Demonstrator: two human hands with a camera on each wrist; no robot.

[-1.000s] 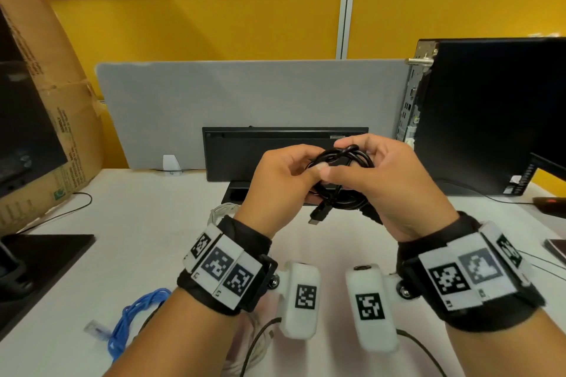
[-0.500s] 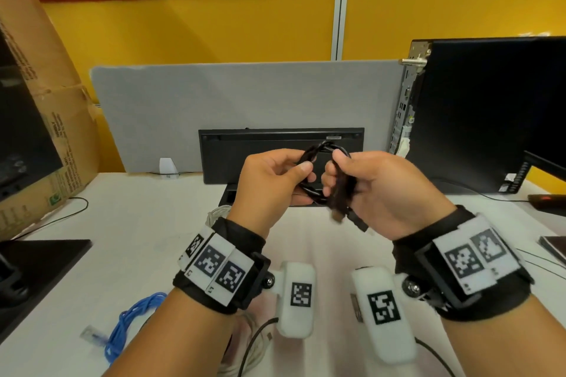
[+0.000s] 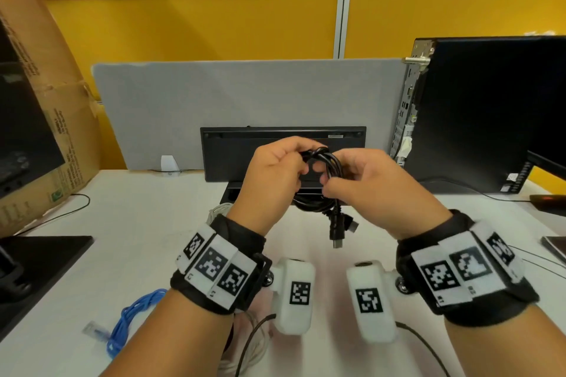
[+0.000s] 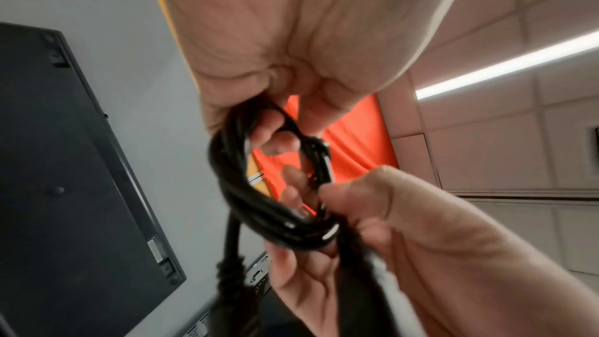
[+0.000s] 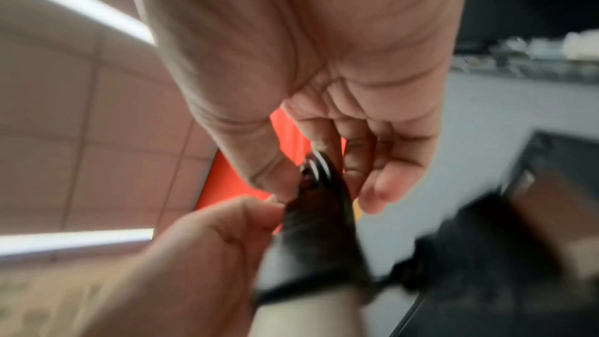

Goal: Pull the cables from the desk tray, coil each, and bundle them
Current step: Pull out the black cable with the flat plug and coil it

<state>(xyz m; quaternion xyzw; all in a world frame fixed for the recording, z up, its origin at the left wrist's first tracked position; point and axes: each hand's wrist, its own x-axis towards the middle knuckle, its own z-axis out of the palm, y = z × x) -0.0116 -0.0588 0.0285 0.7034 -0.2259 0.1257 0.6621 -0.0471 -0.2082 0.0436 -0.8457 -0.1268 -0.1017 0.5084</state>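
A coiled black cable [image 3: 324, 174] is held up over the desk between both hands. My left hand [image 3: 275, 174] grips the coil's left side, fingers curled through the loop [image 4: 246, 188]. My right hand [image 3: 358, 184] pinches the right side of the coil [image 5: 321, 188] with thumb and fingers. Its two plug ends [image 3: 340, 228] hang down below the coil. A blue cable [image 3: 131, 324] lies on the desk at the lower left. A white cable [image 3: 251, 349] lies under my left forearm. The desk tray [image 3: 235, 193] sits behind my hands, mostly hidden.
A black keyboard [image 3: 275, 138] stands on edge against the grey divider [image 3: 245, 92]. A black computer tower [image 3: 490, 113] stands at the right. A cardboard box [image 3: 46, 101] leans at the left beside a dark monitor [image 3: 21, 131]. A monitor base [image 3: 43, 260] lies at the left.
The coil has been turned between the hands, and its plug ends now hang lower. My right hand has shifted from a fist round the strands to a pinch on the coil's right side.
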